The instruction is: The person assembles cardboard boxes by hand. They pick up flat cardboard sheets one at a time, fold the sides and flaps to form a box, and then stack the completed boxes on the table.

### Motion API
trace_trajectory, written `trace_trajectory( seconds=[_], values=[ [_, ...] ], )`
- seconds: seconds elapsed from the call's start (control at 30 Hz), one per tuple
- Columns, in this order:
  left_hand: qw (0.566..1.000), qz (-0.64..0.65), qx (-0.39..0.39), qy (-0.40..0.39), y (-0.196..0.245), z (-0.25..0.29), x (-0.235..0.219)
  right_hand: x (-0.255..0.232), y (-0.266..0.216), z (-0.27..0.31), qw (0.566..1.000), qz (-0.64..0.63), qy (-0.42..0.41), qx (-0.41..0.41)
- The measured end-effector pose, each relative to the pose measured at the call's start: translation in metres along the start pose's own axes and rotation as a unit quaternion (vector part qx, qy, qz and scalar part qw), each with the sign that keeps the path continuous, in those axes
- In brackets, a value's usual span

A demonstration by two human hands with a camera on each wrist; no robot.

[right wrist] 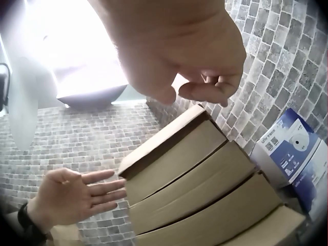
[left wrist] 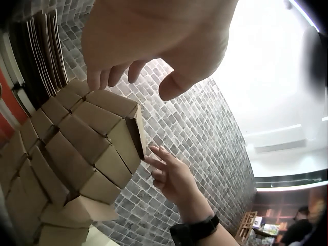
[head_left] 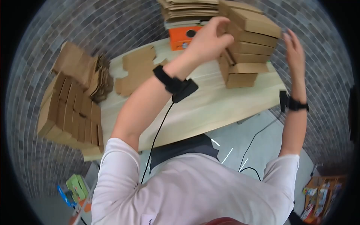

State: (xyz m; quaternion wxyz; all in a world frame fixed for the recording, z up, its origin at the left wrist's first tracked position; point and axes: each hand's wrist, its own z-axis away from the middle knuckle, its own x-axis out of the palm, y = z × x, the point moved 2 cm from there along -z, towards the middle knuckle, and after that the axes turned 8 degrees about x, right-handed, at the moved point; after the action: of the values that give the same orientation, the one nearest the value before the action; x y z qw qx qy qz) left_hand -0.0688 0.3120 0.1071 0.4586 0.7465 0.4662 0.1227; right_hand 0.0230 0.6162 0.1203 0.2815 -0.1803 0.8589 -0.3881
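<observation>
A tall stack of folded brown cardboard boxes [head_left: 255, 47] rises at the back right of the table [head_left: 180, 116]. My left hand [head_left: 212, 42] is raised at the left side of this stack, its fingers loosely bent. In the right wrist view the left hand [right wrist: 72, 197] shows a bare palm and spread fingers. On the stack's other side, my right hand [head_left: 296, 54] is close to the top box [left wrist: 134, 130], with fingers partly extended and nothing held. The top box [right wrist: 164, 141] has a slightly raised edge in the right wrist view.
Flattened cardboard [head_left: 189, 9] is piled behind an orange box [head_left: 183, 37]. An unfolded cardboard sheet [head_left: 137, 67] lies on the table. More boxes [head_left: 71, 112] and crumpled cardboard [head_left: 99, 77] occupy the left end. A blue-and-white box [right wrist: 292, 146] stands beyond the stack.
</observation>
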Motion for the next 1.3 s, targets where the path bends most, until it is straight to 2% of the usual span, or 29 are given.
trace_trajectory(
  seconds=[0.07, 0.13, 0.2, 0.27, 0.33, 0.4, 0.43, 0.5, 0.57, 0.6, 0.63, 0.67, 0.73, 0.77, 0.87, 0.9, 0.93, 0.97, 1.03, 1.13, 1.23, 1.3],
  values=[
    [0.987, -0.134, 0.089, -0.02, -0.004, 0.055, -0.02, 0.001, -0.018, 0.053, 0.994, -0.084, 0.036, -0.06],
    [0.98, -0.191, 0.039, -0.036, -0.009, 0.117, -0.038, 0.01, -0.021, 0.107, 0.995, -0.09, -0.007, -0.053],
    [0.979, -0.204, -0.015, -0.024, -0.016, 0.166, -0.058, 0.032, -0.022, 0.155, 0.99, -0.062, -0.13, 0.009],
    [0.965, -0.25, -0.07, 0.041, -0.037, 0.204, -0.087, 0.071, -0.045, 0.182, 0.961, -0.024, -0.275, -0.026],
    [0.919, -0.343, -0.156, 0.119, -0.058, 0.225, -0.132, 0.108, -0.067, 0.195, 0.921, -0.009, -0.385, -0.061],
    [0.908, -0.359, -0.122, 0.178, -0.072, 0.237, -0.186, 0.152, -0.069, 0.196, 0.901, 0.001, -0.415, -0.128],
    [0.906, -0.36, -0.126, 0.182, -0.073, 0.239, -0.202, 0.178, -0.066, 0.193, 0.897, 0.03, -0.414, -0.154],
    [0.865, -0.409, -0.186, 0.222, -0.074, 0.242, -0.228, 0.232, -0.054, 0.183, 0.895, 0.072, -0.391, -0.203],
    [0.846, -0.441, -0.218, 0.208, -0.093, 0.249, -0.24, 0.281, -0.042, 0.177, 0.896, 0.084, -0.371, -0.229],
    [0.825, -0.471, -0.249, 0.188, -0.104, 0.256, -0.243, 0.303, -0.037, 0.174, 0.904, 0.113, -0.37, -0.182],
    [0.815, -0.494, -0.248, 0.176, -0.111, 0.259, -0.244, 0.321, -0.034, 0.17, 0.91, 0.141, -0.366, -0.134],
    [0.813, -0.495, -0.248, 0.181, -0.116, 0.261, -0.247, 0.335, -0.038, 0.168, 0.909, 0.14, -0.366, -0.139],
    [0.797, -0.492, -0.298, 0.182, -0.13, 0.267, -0.251, 0.358, -0.032, 0.168, 0.889, 0.164, -0.428, -0.021],
    [0.814, -0.443, -0.323, 0.193, -0.117, 0.261, -0.244, 0.361, -0.033, 0.171, 0.888, 0.165, -0.43, -0.021],
    [0.82, -0.417, -0.339, 0.196, -0.12, 0.263, -0.245, 0.364, -0.043, 0.179, 0.865, 0.187, -0.465, -0.02],
    [0.82, -0.414, -0.342, 0.2, -0.121, 0.264, -0.246, 0.359, -0.047, 0.185, 0.879, 0.198, -0.431, -0.049],
    [0.812, -0.441, -0.329, 0.195, -0.122, 0.264, -0.247, 0.356, -0.051, 0.189, 0.891, 0.208, -0.395, -0.077],
    [0.804, -0.467, -0.316, 0.188, -0.122, 0.265, -0.247, 0.357, -0.051, 0.192, 0.89, 0.21, -0.398, -0.077],
    [0.805, -0.471, -0.308, 0.189, -0.121, 0.264, -0.247, 0.356, -0.051, 0.194, 0.914, 0.191, -0.352, -0.069],
    [0.811, -0.48, -0.28, 0.185, -0.122, 0.261, -0.244, 0.361, -0.051, 0.189, 0.924, 0.196, -0.325, -0.056],
    [0.809, -0.501, -0.249, 0.179, -0.121, 0.258, -0.242, 0.372, -0.051, 0.186, 0.939, 0.178, -0.279, -0.09],
    [0.803, -0.519, -0.232, 0.181, -0.125, 0.257, -0.245, 0.377, -0.06, 0.179, 0.931, 0.186, -0.306, -0.072]
  ],
)
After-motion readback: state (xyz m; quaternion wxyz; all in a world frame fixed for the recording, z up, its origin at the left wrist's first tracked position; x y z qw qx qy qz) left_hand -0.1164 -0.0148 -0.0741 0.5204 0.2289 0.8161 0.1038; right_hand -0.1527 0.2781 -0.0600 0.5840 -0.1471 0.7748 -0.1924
